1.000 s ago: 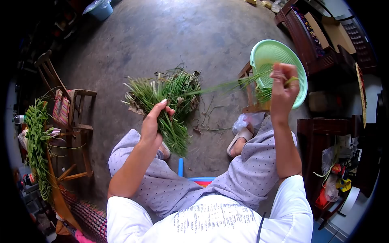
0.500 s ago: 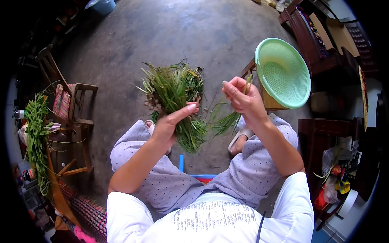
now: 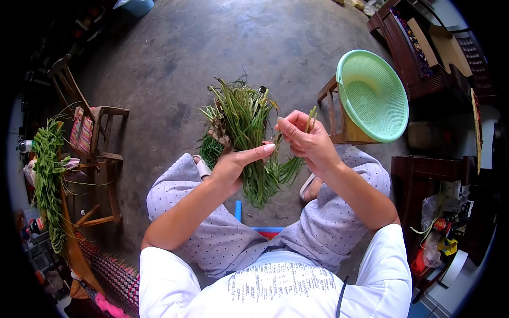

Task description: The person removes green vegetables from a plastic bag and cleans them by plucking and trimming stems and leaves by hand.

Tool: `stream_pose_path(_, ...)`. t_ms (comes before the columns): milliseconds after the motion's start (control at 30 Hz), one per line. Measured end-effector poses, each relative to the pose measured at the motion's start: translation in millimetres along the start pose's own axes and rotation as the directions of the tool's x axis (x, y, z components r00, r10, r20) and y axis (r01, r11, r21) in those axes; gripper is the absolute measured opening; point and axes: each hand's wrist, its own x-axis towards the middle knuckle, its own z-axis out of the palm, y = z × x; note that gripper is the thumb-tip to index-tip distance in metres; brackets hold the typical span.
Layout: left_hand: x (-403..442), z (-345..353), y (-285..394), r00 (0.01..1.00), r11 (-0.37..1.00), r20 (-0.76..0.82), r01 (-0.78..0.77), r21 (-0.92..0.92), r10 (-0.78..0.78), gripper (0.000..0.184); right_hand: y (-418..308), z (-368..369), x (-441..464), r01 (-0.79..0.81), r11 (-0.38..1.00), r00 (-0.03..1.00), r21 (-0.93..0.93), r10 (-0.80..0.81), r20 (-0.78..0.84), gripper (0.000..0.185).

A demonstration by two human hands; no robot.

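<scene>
A thick bunch of chives, long and grass-like with some soil-brown ends, rests in my left hand. The fingers are wrapped round it and the thumb points right. Close beside, my right hand is closed on a few thin chive stalks; their cut-looking ends stick up above the fingers and the leaves hang below. Its fingertips are near the left thumb, and whether they touch the bunch I cannot tell. More dark green leaves show behind the bunch, low down, partly hidden.
A green plastic colander sits tilted on a wooden stool at the right. At the left, a heap of green stems lies by a small wooden chair. A blue basin stands at the far left on the concrete floor.
My right hand has moved left with its few stalks, up to the bunch. My left hand and the bunch have shifted slightly right and down.
</scene>
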Motion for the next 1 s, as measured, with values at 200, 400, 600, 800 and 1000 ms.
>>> stream_pose_path(200,-2.3,0.5,2.3,0.997,0.999,0.052,0.054,0.007,-0.054,0.034,-1.2,2.6,-1.8,0.088,0.996,0.996,-0.035,-0.088,-0.025,0.013)
stream_pose_path(400,9.1,-7.3,-3.0,0.991,0.987,-0.116,0.042,-0.158,-0.060,0.022,-7.8,4.6,-4.8,0.250,0.948,0.960,-0.196,-0.269,-0.079,0.020)
stream_pose_path(600,1.6,4.2,1.0,0.998,0.990,-0.052,-0.024,-0.137,0.017,0.030,-2.0,3.1,-1.7,0.227,0.952,0.963,-0.206,-0.251,-0.097,0.022)
stream_pose_path(800,-2.2,8.5,-0.9,0.998,1.000,0.054,-0.024,0.001,0.023,0.031,2.8,7.8,-1.5,0.243,0.938,0.961,-0.246,-0.267,-0.070,0.020)
stream_pose_path(1000,-5.8,10.4,1.0,0.998,0.999,-0.028,-0.052,0.012,0.053,0.024,1.7,5.2,-3.5,0.236,0.938,0.965,-0.254,-0.257,-0.052,0.014)
